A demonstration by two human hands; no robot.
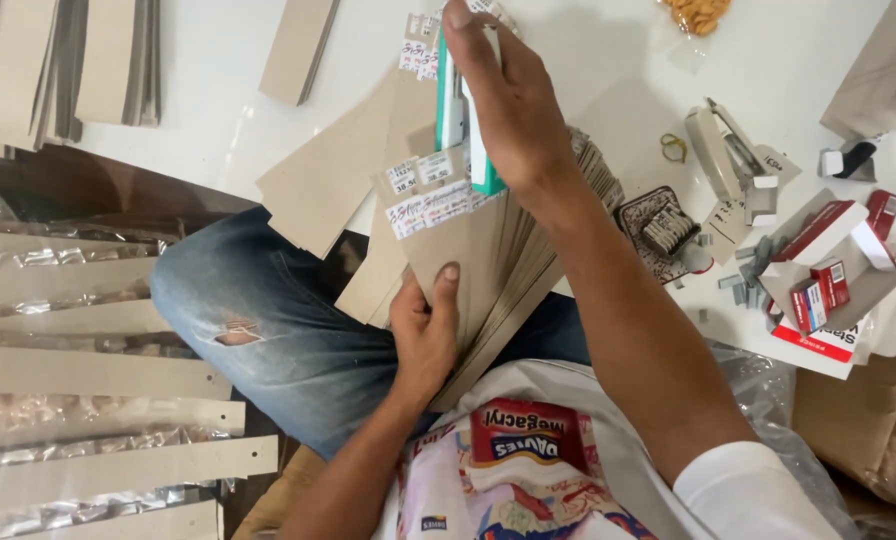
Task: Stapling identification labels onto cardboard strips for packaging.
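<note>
The left hand [423, 335] is gripping a card stack [488, 270], few labelled; the right hand [503, 100] is clasping, seemingly, a green stapler [473, 130] above.

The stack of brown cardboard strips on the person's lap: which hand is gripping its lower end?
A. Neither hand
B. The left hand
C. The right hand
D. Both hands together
B. The left hand clasps the lower end of the stack of cardboard strips, thumb on top, while the right hand is higher up, holding a green and white stapler over the labels.
</note>
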